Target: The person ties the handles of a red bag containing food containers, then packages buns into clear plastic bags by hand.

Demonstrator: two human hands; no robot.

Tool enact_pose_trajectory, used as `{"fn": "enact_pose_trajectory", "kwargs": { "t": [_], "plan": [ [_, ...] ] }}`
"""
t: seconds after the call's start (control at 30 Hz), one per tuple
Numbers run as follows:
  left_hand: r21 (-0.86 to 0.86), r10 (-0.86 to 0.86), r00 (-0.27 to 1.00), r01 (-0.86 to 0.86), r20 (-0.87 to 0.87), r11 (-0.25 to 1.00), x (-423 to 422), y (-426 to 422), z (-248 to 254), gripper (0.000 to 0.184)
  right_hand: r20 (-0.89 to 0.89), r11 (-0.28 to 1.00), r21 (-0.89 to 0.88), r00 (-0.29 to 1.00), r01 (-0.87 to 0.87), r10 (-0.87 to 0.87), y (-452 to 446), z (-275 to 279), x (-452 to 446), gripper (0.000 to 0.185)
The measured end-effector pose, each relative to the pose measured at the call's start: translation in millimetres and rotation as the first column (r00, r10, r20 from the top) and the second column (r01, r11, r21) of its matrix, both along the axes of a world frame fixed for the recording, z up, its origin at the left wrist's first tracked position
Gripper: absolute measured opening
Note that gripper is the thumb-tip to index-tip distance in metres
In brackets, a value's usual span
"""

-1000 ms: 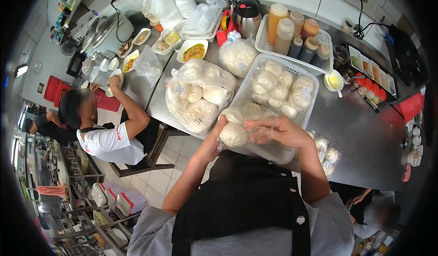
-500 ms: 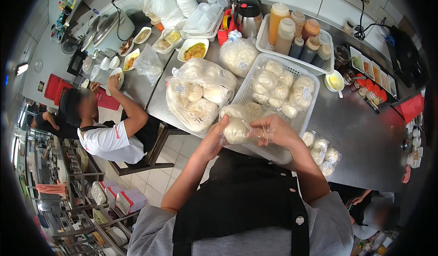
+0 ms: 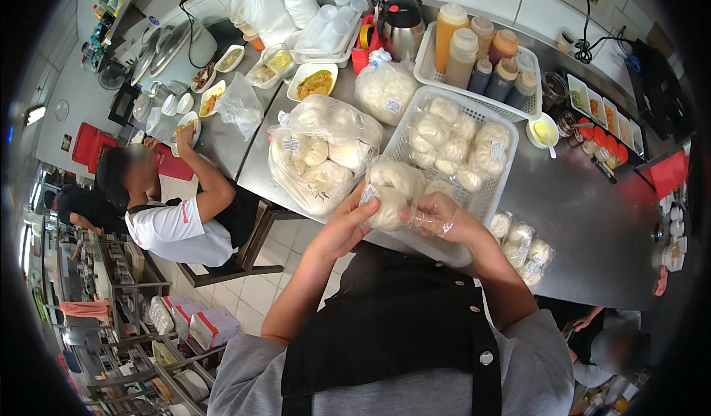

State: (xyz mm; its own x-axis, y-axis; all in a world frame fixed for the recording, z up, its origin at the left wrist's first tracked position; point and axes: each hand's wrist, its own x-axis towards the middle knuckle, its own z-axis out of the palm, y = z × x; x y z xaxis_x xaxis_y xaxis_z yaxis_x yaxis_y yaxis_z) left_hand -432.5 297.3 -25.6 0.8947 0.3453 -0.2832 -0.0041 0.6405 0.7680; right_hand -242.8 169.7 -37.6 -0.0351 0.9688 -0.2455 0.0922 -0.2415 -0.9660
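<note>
A clear plastic bag of white steamed buns [image 3: 392, 181] is between my hands, over the near left corner of the white basket [image 3: 506, 132]. My left hand [image 3: 346, 223] is wrapped round the bag's left side, its thumb against a bun and a label. At the right, my right hand [image 3: 446, 217] is closed on the loose, crinkled plastic of the same bag. More bagged buns [image 3: 448, 138] lie in the basket. To the left of my hands rests a large plastic bag of buns [image 3: 326, 153], and behind it a smaller tied bag [image 3: 386, 90].
Sauce bottles [image 3: 463, 57] stand in a back basket beside a thermos [image 3: 402, 23]. More packed buns [image 3: 522, 245] lie on the steel table [image 3: 585, 231] at right. A yellow dish [image 3: 315, 82] sits at the back left. A co-worker [image 3: 174, 223] sits at left, another person [image 3: 615, 345] at lower right.
The bag of buns has turned and tilted in my hands, and a label now shows by my left thumb. Both hands stay on the bag, shifted only slightly.
</note>
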Motion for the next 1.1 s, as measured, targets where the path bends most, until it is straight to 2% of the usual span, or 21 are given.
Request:
{"fn": "enact_pose_trajectory", "kwargs": {
  "t": [0.07, 0.17, 0.23, 0.3, 0.37, 0.43, 0.5, 0.57, 0.63, 0.7, 0.77, 0.8, 0.87, 0.97, 1.0, 1.03, 1.07, 1.1],
  "plan": [
    [-0.045, -0.001, 1.0, 0.002, 0.013, 0.999, 0.4, 0.6, -2.5, 0.08, -0.064, 0.993, -0.065, 0.992, 0.102, -0.106, -0.4, 2.4, -1.7, 0.047],
    [-0.066, 0.014, 0.999, -0.011, 0.041, 0.998, 1.0, -0.6, -9.6, 0.079, -0.104, 0.989, -0.056, 0.985, 0.134, -0.139, -0.9, 0.3, 4.1, 0.048],
    [-0.121, 0.05, 0.972, -0.023, 0.228, 0.992, 0.8, -2.6, -12.0, 0.073, -0.103, 0.992, -0.079, 0.989, 0.101, -0.109, -2.6, 6.5, 9.9, 0.048],
    [-0.146, 0.044, 0.973, -0.011, 0.228, 0.989, -0.1, 1.2, -14.6, 0.07, -0.1, 0.993, -0.1, 0.992, 0.063, -0.074, -4.0, 6.7, 10.6, 0.048],
    [-0.168, 0.045, 0.972, -0.006, 0.231, 0.986, 0.8, 4.6, -15.3, 0.068, 0.22, 1.0, -0.01, 0.975, 0.02, -0.017, -4.3, 0.7, 7.8, 0.046],
    [-0.08, 0.037, 0.998, -0.033, 0.051, 0.996, 4.1, 7.4, -14.5, 0.066, 0.213, 1.0, -0.013, 0.977, -0.014, 0.016, 0.2, 5.2, 4.5, 0.044],
    [-0.037, 0.06, 0.997, -0.058, 0.043, 0.998, 8.9, 8.2, -11.9, 0.064, 0.204, 0.999, -0.019, 0.978, -0.041, 0.044, 3.3, 11.1, 2.5, 0.043],
    [0.006, 0.079, 0.996, -0.08, 0.035, 0.997, 14.8, 3.8, -6.9, 0.063, 0.08, 0.999, 0.05, 0.997, -0.009, 0.005, 5.9, 16.0, 3.4, 0.04],
    [0.138, 0.217, 0.976, -0.22, 0.035, 0.966, 20.4, -4.0, -0.2, 0.064, 0.036, 0.997, 0.074, 0.999, 0.028, -0.031, 4.0, 9.2, 3.4, 0.038],
    [0.095, 0.206, 0.977, -0.21, 0.046, 0.973, 20.3, -3.7, -3.0, 0.06, -0.009, 0.993, 0.096, 0.998, 0.063, -0.063, 1.9, 12.3, 4.5, 0.037],
    [0.052, 0.196, 0.979, -0.199, 0.059, 0.979, 20.6, -4.6, -4.1, 0.056, -0.066, 0.983, -0.102, 0.985, 0.154, -0.161, -1.4, 28.6, 7.1, 0.038],
    [0.064, 0.185, 0.983, -0.184, -0.007, 0.981, 21.4, -5.9, -4.3, 0.056, -0.065, 0.983, -0.102, 0.985, 0.154, -0.161, -1.1, 22.3, 9.2, 0.038],
    [0.077, 0.172, 0.982, -0.166, -0.074, 0.983, 21.5, -6.5, -5.6, 0.056, -0.407, 0.935, -0.281, 0.855, 0.218, -0.322, -0.3, 4.7, 14.2, 0.043],
    [0.079, 0.141, 0.987, -0.136, -0.07, 0.988, 22.1, -5.0, -5.5, 0.058, -0.373, 0.921, -0.37, 0.888, 0.124, -0.27, -3.2, 27.2, 12.8, 0.049],
    [-0.067, 0.102, 0.995, -0.102, -0.004, 0.992, 21.2, -3.5, 1.0, 0.059, -0.373, 0.921, -0.369, 0.887, 0.126, -0.271, -3.1, 24.0, 13.0, 0.049],
    [-0.209, 0.073, 0.995, -0.057, 0.067, 0.976, 20.3, -1.7, 4.9, 0.06, -0.368, 0.93, -0.362, 0.908, 0.058, -0.2, -2.9, 17.5, 12.7, 0.049],
    [-0.209, 0.073, 0.995, -0.057, 0.067, 0.976, 19.6, 0.3, 4.1, 0.06, -0.361, 0.935, -0.355, 0.924, -0.011, -0.126, -3.3, 13.0, 12.0, 0.049],
    [-0.158, 0.039, 0.991, -0.019, 0.127, 0.987, 18.6, 2.5, 1.9, 0.06, -0.362, 0.935, -0.355, 0.924, -0.012, -0.125, -4.0, 11.8, 9.3, 0.049]
  ]
}}
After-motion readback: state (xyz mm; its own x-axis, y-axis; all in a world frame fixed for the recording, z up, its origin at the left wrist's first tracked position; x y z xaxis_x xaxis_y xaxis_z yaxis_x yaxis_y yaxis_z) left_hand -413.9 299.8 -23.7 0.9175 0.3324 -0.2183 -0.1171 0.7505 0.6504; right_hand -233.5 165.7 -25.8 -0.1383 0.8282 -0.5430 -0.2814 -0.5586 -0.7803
